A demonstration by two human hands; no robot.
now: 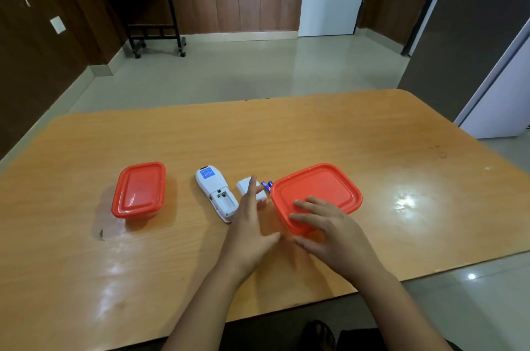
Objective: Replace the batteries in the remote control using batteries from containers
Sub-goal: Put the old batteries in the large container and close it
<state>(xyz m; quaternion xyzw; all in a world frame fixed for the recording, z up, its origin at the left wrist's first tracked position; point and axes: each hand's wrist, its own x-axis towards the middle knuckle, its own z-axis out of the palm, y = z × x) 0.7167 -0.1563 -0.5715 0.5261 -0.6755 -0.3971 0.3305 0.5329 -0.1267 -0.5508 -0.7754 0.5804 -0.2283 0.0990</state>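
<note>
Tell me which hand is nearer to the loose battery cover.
Left. The left hand reaches over the white battery cover, its fingers overlapping it. The right hand lies to the cover's right, flat on the red lid of the larger container.

The wooden table (315, 132) carries two red-lidded containers (139, 189) (318, 193), a face-down remote (215, 190), its cover (246, 186) and batteries (266, 186)
</note>
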